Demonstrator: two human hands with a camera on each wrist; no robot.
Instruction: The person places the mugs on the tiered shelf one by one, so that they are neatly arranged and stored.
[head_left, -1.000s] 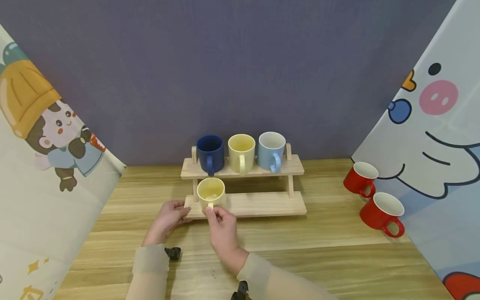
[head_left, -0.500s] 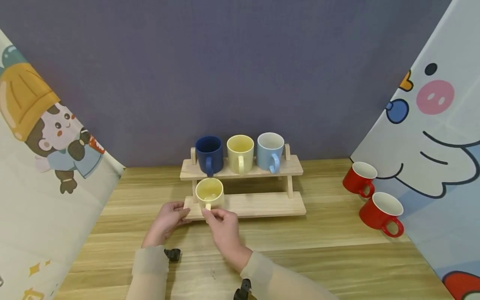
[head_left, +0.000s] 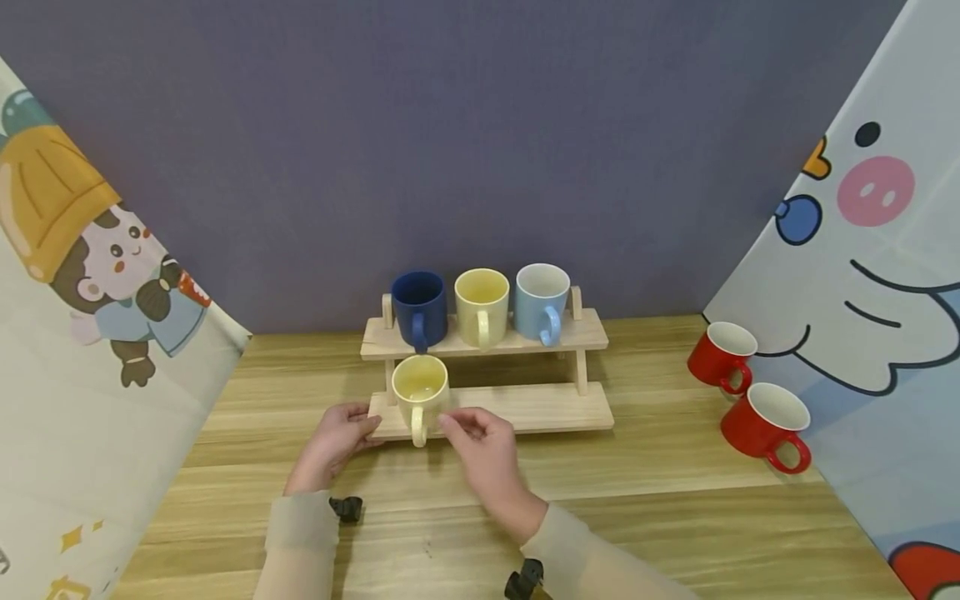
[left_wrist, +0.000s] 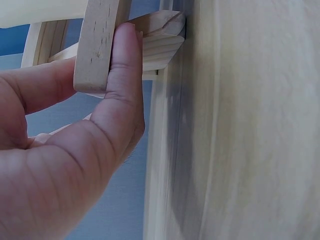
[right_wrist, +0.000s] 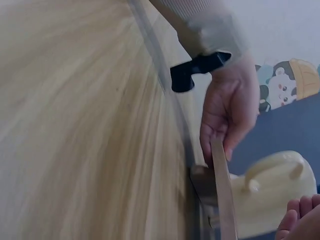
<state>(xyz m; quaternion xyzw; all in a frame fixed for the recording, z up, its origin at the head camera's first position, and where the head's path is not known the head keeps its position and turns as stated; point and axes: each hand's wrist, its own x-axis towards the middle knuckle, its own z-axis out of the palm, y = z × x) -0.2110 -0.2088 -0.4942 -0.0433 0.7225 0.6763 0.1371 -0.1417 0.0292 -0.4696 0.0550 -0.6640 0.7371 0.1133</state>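
Note:
A pale yellow mug point(head_left: 420, 390) stands upright at the left end of the lower tier of a two-tier wooden rack point(head_left: 525, 408), its handle toward me. My left hand point(head_left: 337, 437) pinches that tier's left end; in the left wrist view, thumb and finger lie on either side of the board point(left_wrist: 95, 55). Just right of the mug's handle is my right hand point(head_left: 491, 458), fingers loosely bent and holding nothing. Whether its fingertips touch the mug's side cannot be told. In the right wrist view, my right hand point(right_wrist: 302, 220) shows only partly, beside the mug point(right_wrist: 270, 195).
On the upper tier stand a dark blue mug point(head_left: 419, 310), another yellow mug point(head_left: 480, 307) and a light blue mug point(head_left: 540, 302). Two red mugs, one farther back point(head_left: 718, 357) and one nearer point(head_left: 761, 425), sit on the wooden table point(head_left: 637, 517) at right. A dark backdrop point(head_left: 480, 142) rises behind.
My right hand has let go of the lower yellow mug's handle and moved slightly right, leaving the handle in plain sight. My left hand has stayed on the rack.

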